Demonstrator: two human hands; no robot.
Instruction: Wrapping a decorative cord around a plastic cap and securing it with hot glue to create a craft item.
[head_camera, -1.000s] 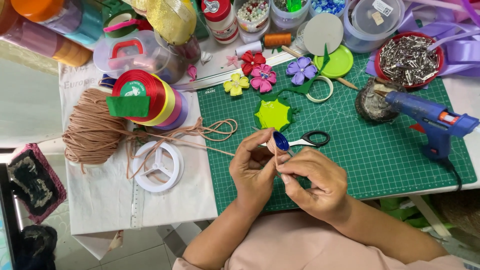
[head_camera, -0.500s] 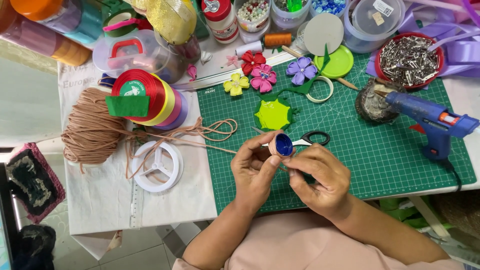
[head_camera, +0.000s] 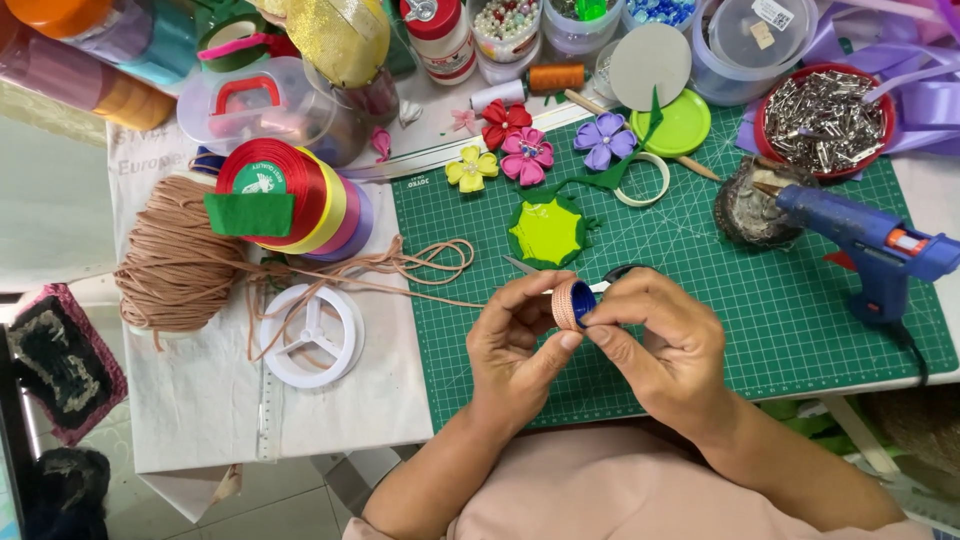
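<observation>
Both hands meet over the green cutting mat (head_camera: 760, 300). My left hand (head_camera: 515, 340) and my right hand (head_camera: 655, 345) together pinch a small blue bottle cap (head_camera: 573, 303) whose side is wrapped in tan cord. That cord (head_camera: 400, 270) runs left across the mat to a large tan cord bundle (head_camera: 175, 255). Scissors (head_camera: 610, 280) lie on the mat just behind my fingers, partly hidden. A round green piece with lime centre (head_camera: 546, 231) sits beyond them.
A blue glue gun (head_camera: 870, 240) rests at the right of the mat. Small fabric flowers (head_camera: 525, 152) lie at the mat's far edge. Stacked ribbon rolls (head_camera: 290, 195), an empty white spool (head_camera: 312, 335), jars and a red bowl of metal clips (head_camera: 825, 105) crowd the back.
The cap has turned in my fingers: its blue face showed earlier, now the cord-wrapped side faces up. Both hands shifted slightly right and closer together.
</observation>
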